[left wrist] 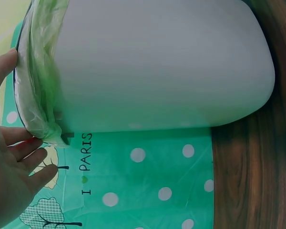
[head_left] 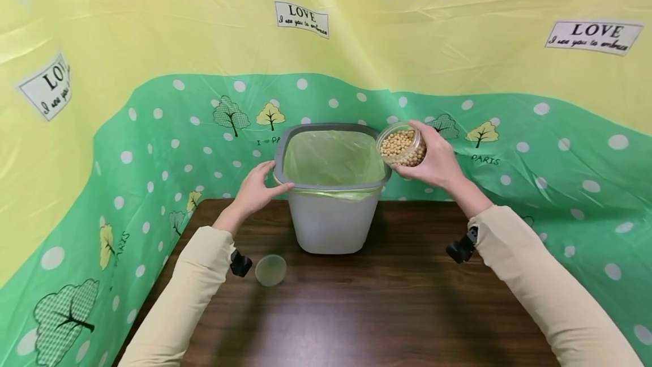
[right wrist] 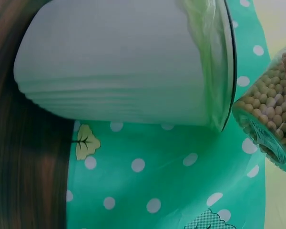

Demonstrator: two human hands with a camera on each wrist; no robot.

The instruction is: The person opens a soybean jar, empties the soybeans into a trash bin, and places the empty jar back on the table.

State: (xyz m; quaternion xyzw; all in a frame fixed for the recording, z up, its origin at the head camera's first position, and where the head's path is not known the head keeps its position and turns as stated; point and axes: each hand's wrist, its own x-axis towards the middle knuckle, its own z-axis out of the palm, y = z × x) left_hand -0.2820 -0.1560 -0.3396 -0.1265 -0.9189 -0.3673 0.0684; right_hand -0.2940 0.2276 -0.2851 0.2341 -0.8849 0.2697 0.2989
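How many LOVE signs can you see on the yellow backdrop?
3. One LOVE sign is on the left wall, one at top centre above the bin, and one at upper right. Others may lie outside the view.

Bin (head_left: 331, 225) stands at the back middle of the worktop (head_left: 387, 310), close against the green dotted backdrop (head_left: 560, 174); little passage is left behind it. Bin mouth is open from above, though its left rim is taken by the left hand (head_left: 257, 188) and its right corner by the right hand (head_left: 433, 160) with a tilted jar of beans (head_left: 401, 146). Near worktop is open, save a round lid (head_left: 270, 270) lying front left, apart from the bin.
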